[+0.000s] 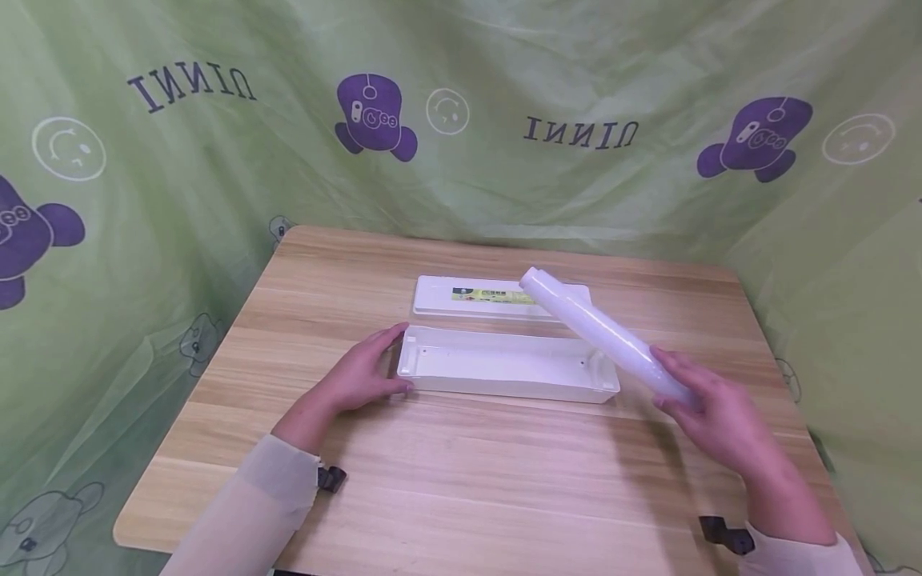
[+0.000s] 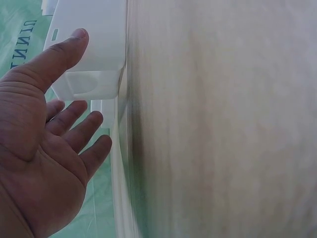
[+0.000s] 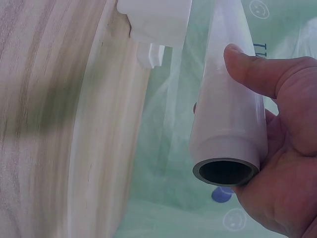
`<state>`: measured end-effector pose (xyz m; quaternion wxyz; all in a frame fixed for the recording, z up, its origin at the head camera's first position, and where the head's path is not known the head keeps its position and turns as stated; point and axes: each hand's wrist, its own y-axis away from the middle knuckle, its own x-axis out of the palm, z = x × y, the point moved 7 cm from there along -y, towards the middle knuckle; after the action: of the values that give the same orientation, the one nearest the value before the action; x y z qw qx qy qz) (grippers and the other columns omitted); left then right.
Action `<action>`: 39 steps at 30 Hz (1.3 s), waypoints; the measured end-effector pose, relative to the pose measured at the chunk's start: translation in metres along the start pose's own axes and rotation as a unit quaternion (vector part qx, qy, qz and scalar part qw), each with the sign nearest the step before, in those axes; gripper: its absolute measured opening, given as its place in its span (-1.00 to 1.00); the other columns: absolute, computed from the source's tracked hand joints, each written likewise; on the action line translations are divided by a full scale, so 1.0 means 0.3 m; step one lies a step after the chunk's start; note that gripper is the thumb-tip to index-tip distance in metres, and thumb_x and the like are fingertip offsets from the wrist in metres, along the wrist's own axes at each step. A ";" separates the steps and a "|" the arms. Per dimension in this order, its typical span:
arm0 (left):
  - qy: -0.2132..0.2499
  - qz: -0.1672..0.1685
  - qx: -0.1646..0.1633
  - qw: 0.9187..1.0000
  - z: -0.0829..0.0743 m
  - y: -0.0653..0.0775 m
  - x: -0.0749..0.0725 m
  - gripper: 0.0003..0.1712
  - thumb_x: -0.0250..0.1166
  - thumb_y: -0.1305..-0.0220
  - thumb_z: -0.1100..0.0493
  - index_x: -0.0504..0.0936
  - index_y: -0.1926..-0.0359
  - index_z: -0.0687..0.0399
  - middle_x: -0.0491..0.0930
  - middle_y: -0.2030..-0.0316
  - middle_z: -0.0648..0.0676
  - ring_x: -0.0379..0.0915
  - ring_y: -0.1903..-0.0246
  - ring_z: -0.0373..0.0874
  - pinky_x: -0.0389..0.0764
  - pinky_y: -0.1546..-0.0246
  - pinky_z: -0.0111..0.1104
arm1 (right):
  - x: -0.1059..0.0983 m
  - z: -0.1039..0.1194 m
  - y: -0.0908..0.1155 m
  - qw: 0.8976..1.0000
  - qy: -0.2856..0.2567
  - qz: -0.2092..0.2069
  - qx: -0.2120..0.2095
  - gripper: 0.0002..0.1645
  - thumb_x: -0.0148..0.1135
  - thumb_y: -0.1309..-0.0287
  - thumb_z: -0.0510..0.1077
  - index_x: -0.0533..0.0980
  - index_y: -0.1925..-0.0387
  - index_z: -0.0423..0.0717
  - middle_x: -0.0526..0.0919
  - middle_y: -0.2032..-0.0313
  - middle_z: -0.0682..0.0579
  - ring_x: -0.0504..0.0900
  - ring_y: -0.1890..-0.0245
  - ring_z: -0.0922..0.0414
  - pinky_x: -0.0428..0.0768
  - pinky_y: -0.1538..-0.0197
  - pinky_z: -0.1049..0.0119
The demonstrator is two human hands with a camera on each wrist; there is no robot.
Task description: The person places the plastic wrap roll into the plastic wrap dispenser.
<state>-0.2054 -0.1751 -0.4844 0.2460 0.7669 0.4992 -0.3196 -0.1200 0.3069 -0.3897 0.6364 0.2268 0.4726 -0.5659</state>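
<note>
A long white plastic box point(image 1: 504, 386) stands lidless on the table, its hollow inside facing up. My left hand point(image 1: 363, 372) holds its left end, thumb at the front corner and fingertips at the back corner. In the left wrist view the thumb point(image 2: 67, 52) lies over the box's front face. My right hand point(image 1: 720, 412) grips the lower end of a roll of cling film point(image 1: 605, 332), raised and tilted to the right of the box. The hollow core of the roll point(image 3: 225, 171) shows in the right wrist view.
Behind the box lies a white lid point(image 1: 435, 296) with a yellow-green label, partly overlapped by the roll. The wooden table point(image 1: 446, 488) has rounded corners. Green printed fabric point(image 1: 461, 192) hangs round its back and sides.
</note>
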 end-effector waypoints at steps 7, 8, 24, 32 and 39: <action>0.003 0.005 -0.010 1.000 -0.001 0.001 0.001 0.30 0.65 -0.02 -0.16 0.09 -0.65 -0.08 0.26 -0.54 0.12 0.14 -0.52 0.13 0.19 -0.52 0.02 | 0.005 0.008 -0.006 1.000 -0.001 -0.001 -0.015 -0.01 0.59 -0.03 -0.26 0.41 -0.50 0.12 0.48 -0.31 -0.40 0.56 -0.10 -0.52 0.54 0.00 -0.47; 0.004 0.006 -0.013 1.000 -0.001 0.001 0.001 0.30 0.65 -0.02 -0.15 0.09 -0.65 -0.09 0.25 -0.54 0.11 0.14 -0.52 0.12 0.18 -0.53 0.01 | 0.006 0.009 -0.006 1.000 -0.001 -0.001 -0.016 -0.02 0.59 -0.03 -0.26 0.41 -0.50 0.12 0.49 -0.31 -0.40 0.56 -0.11 -0.51 0.55 0.00 -0.46; 0.001 0.007 -0.011 1.000 -0.011 0.001 -0.001 0.30 0.65 -0.02 -0.15 0.09 -0.65 -0.04 0.26 -0.54 0.15 0.15 -0.52 0.15 0.20 -0.52 0.04 | 0.023 0.033 -0.013 0.999 -0.001 -0.003 -0.040 -0.04 0.58 -0.03 -0.28 0.44 -0.47 0.14 0.53 -0.31 -0.33 0.55 -0.19 -0.44 0.54 -0.31 -0.06; -0.001 0.008 -0.022 1.000 0.000 0.003 0.006 0.29 0.65 -0.03 -0.14 0.08 -0.65 -0.07 0.25 -0.54 0.13 0.14 -0.52 0.14 0.20 -0.51 0.05 | 0.027 0.048 -0.017 0.998 0.010 -0.008 -0.054 -0.04 0.58 -0.02 -0.28 0.44 -0.47 0.14 0.55 -0.30 -0.28 0.58 -0.19 -0.38 0.28 -0.39 0.51; -0.003 0.003 -0.017 1.000 0.001 0.001 0.003 0.29 0.64 -0.02 -0.16 0.10 -0.65 -0.07 0.26 -0.54 0.13 0.15 -0.51 0.15 0.21 -0.51 0.06 | 0.034 0.068 -0.024 0.998 0.008 -0.005 -0.060 -0.01 0.59 0.02 -0.31 0.45 -0.47 0.13 0.55 -0.28 -0.33 0.60 -0.16 -0.40 0.58 -0.07 -0.35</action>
<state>-0.2048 -0.1748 -0.4852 0.2616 0.7632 0.5018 -0.3120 -0.1207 0.2832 -0.3875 0.6424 0.1898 0.5118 -0.5379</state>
